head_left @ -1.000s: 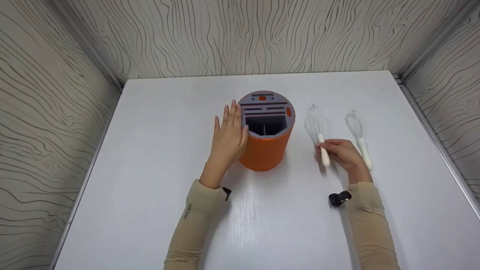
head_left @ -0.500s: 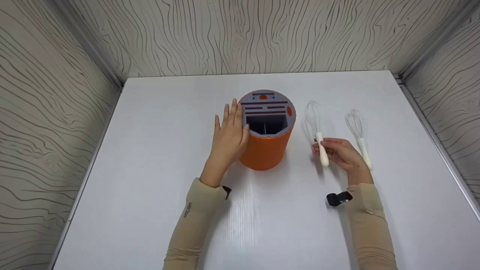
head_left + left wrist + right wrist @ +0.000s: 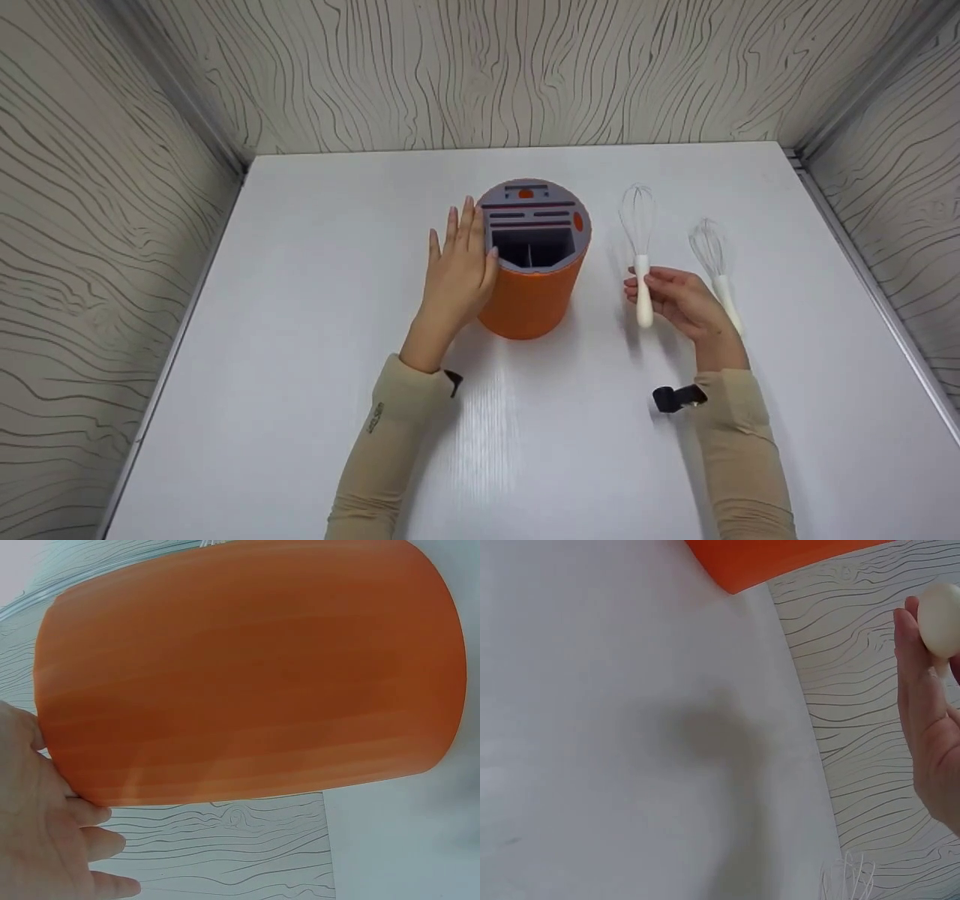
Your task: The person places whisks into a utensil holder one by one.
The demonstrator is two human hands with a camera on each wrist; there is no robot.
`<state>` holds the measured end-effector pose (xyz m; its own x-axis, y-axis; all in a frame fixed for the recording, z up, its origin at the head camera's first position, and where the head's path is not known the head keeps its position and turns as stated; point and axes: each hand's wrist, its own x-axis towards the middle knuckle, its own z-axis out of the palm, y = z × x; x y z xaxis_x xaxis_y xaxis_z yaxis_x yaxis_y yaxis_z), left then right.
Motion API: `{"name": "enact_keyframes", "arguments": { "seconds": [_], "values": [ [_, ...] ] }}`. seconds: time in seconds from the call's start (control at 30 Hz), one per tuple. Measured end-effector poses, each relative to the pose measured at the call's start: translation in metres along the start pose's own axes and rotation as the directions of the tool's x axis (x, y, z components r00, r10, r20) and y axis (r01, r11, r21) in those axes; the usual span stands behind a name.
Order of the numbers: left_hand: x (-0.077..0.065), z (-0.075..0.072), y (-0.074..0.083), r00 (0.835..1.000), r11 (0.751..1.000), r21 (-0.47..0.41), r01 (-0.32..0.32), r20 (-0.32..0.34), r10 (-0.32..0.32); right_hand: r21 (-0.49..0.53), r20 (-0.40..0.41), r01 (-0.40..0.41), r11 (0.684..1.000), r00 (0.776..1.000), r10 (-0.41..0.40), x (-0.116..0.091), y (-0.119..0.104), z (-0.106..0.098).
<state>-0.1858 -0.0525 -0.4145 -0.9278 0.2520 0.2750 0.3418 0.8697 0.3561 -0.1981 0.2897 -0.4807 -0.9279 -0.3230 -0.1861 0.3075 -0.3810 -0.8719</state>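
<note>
An orange round utensil holder (image 3: pixel 529 304) with a grey slotted top stands upright near the table's middle. My left hand (image 3: pixel 456 281) lies against its left side with straight fingers, the fingertips up at the rim. To the holder's right, my right hand (image 3: pixel 682 300) pinches the white handle of a wire whisk (image 3: pixel 643 296) between thumb and fingers, its wire loops pointing away from me. In the right wrist view the handle's rounded end (image 3: pixel 939 619) shows between the fingers. A second whisk (image 3: pixel 721 281) lies on the table just beyond the right hand, its handle partly hidden by it.
The white table (image 3: pixel 315 315) is bounded at the back by a wood-patterned panel (image 3: pixel 450 75), with similar panels left and right. A small black camera (image 3: pixel 667 399) sits at the right wrist. The holder's top has a dark open compartment (image 3: pixel 532 247) and several narrow slots.
My right hand has raised the whisk slightly and turned it more upright in the head view, its loops swinging away from me. The left hand and the holder have barely moved.
</note>
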Motion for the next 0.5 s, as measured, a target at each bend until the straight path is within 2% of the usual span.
{"name": "enact_keyframes", "arguments": {
  "seconds": [0.23,0.5],
  "values": [
    [-0.001,0.0,0.0,1.0,1.0,0.001,0.001,-0.005,-0.001,0.007,-0.023,0.069,0.998,0.997,-0.069,-0.001,-0.005,0.012],
    [0.001,-0.002,0.003,0.999,0.999,0.002,0.036,0.029,-0.036,0.02,-0.026,0.153,0.988,0.988,-0.153,-0.004,-0.011,0.024]
  ]
}}
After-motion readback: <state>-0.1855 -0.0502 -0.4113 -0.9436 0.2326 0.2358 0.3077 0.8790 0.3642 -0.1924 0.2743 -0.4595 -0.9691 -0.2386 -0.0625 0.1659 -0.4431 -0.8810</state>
